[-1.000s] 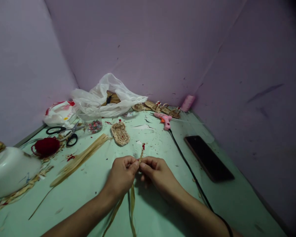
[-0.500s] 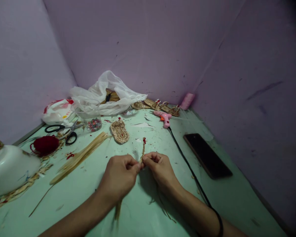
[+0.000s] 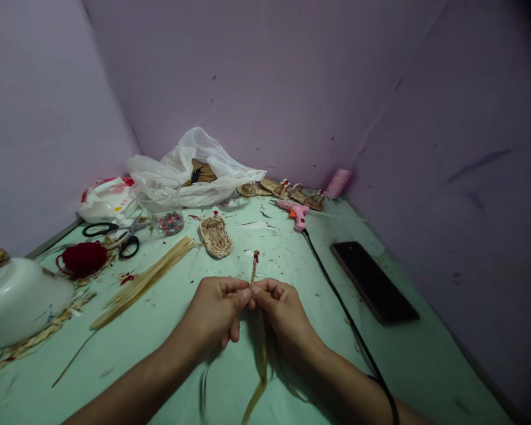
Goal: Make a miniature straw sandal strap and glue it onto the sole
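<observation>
A short braided straw cord (image 3: 253,270) with a red tie at its top stands up between my two hands. My left hand (image 3: 219,307) pinches its lower end between thumb and forefinger, the other fingers loosely curled. Right against it, my right hand (image 3: 281,304) pinches the same spot. A loose straw strand (image 3: 262,354) hangs from the hands toward the near edge, and more thin strands are blurred beside it. Beyond the hands lies a small woven straw sole (image 3: 216,236) with a red bead at its tip.
At left are flat straw strips (image 3: 146,283), red yarn (image 3: 84,258), scissors (image 3: 130,247), a bead cup (image 3: 170,222) and a white pot (image 3: 22,304). A plastic bag (image 3: 199,171) and woven pieces (image 3: 272,188) lie behind. Rightward are a pink glue gun (image 3: 296,212), its black cord and a phone (image 3: 374,283).
The braid's top has shifted slightly left and down. A straw strand now hangs between my hands, where one hung below my left wrist. My left hand's lower fingers have opened out a little.
</observation>
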Demonstrator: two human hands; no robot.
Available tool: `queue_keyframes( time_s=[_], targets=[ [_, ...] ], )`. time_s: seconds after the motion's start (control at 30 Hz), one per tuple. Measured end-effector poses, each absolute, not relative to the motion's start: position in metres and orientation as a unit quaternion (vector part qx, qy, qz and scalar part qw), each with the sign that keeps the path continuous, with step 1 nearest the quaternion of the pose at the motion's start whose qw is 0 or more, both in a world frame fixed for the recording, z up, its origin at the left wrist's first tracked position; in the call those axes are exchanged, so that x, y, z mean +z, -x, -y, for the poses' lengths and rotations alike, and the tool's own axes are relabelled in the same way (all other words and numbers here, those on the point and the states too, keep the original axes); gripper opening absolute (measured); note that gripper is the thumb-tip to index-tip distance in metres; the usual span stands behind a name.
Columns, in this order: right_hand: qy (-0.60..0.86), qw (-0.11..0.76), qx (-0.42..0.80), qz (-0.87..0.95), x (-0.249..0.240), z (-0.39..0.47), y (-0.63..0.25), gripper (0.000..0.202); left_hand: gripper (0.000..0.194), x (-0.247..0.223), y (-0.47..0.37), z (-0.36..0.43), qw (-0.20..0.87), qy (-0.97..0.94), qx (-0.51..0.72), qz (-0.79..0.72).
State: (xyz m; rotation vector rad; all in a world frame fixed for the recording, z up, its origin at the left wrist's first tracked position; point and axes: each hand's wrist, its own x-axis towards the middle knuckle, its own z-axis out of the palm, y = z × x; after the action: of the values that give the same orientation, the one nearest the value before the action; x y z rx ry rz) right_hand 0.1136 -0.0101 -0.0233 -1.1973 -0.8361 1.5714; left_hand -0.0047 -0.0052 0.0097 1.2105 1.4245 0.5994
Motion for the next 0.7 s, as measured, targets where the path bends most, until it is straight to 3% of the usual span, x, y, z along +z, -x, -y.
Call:
queue_keyframes(
  time_s=[0.07, 0.13, 0.33, 0.57, 0.7],
  targets=[
    [0.48, 0.47, 0.646, 0.361, -0.025, 0.01, -0.112, 0.016, 0.02, 0.009, 0.006, -0.001, 0.641, -0.453, 0.22, -0.579],
    [0.472, 0.455, 0.65, 0.383, -0.024, 0.01, -0.112, 0.016, 0.019, 0.007, 0.008, -0.004, 0.661, -0.433, 0.221, -0.572],
    [0.499, 0.441, 0.605, 0.437, -0.02, 0.007, -0.117, 0.015, 0.017, 0.005, 0.017, -0.01, 0.635, -0.475, 0.215, -0.57],
    [0.48, 0.418, 0.648, 0.419, -0.023, 0.004, -0.124, 0.025, 0.019, 0.006, 0.018, -0.011, 0.613, -0.557, 0.235, -0.509],
    [0.544, 0.38, 0.564, 0.491, -0.018, -0.001, -0.13, 0.017, 0.015, -0.001, 0.012, -0.007, 0.58, -0.522, 0.286, -0.556]
  ],
)
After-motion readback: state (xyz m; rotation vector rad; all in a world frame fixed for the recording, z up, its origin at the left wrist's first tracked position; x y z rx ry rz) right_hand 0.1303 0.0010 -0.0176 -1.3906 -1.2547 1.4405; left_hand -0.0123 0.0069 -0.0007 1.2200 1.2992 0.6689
